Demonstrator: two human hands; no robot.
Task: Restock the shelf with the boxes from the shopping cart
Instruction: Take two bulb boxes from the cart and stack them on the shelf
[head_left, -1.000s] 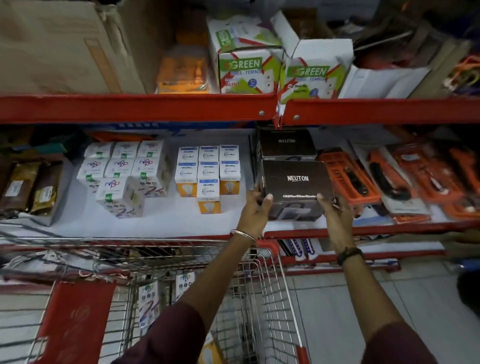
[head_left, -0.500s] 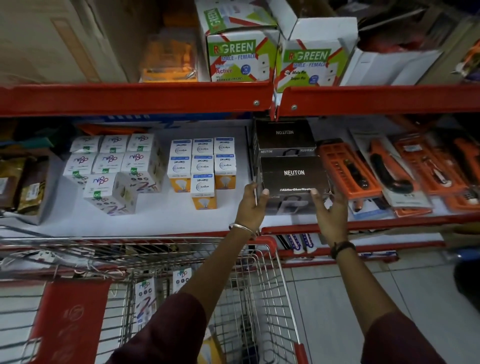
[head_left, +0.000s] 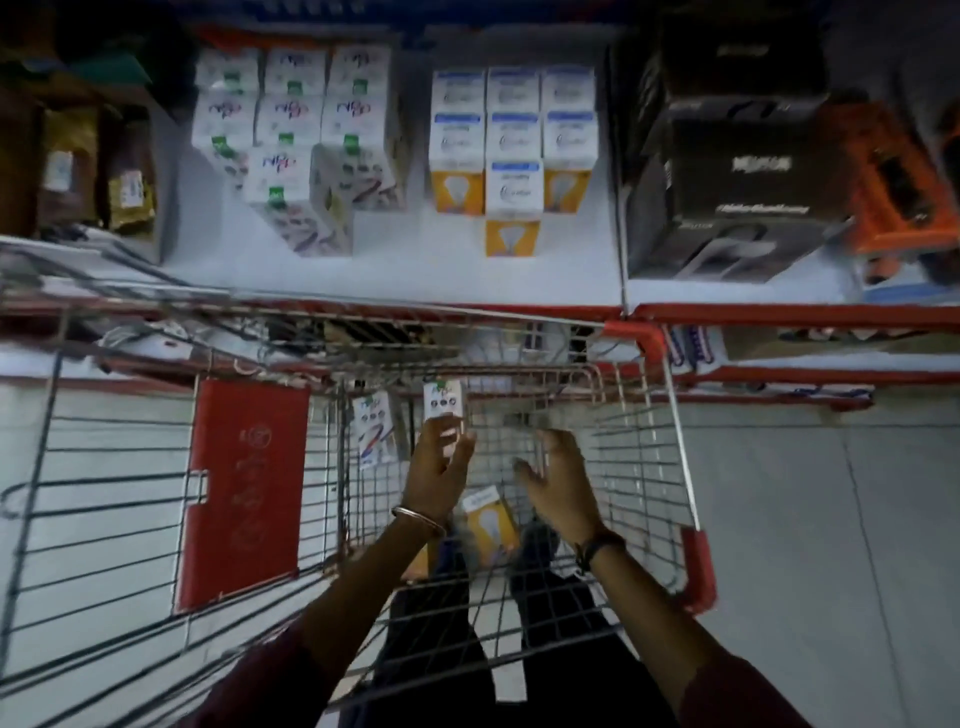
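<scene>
I look down into the wire shopping cart (head_left: 673, 447). Three small boxes lie in it: an upright white box (head_left: 443, 399), a second white box (head_left: 375, 427) to its left, and a yellow-and-white bulb box (head_left: 491, 521) nearer me. My left hand (head_left: 435, 470) is down in the cart with its fingers spread over the lower end of the upright white box. My right hand (head_left: 562, 486) hovers beside it, fingers apart and empty. The black NEUTON box (head_left: 748, 192) stands on the white shelf (head_left: 405, 275) at the right.
On the shelf stand a stack of white boxes with green marks (head_left: 296, 140) and rows of white-and-yellow bulb boxes (head_left: 511, 145). Orange tool packs (head_left: 893, 182) lie right of the black box. The cart's red child-seat flap (head_left: 244, 488) stands at the left.
Both hands have let go of the black NEUTON box, which stays on the shelf, and have dropped into the cart. My view has tilted down from the shelves to the cart.
</scene>
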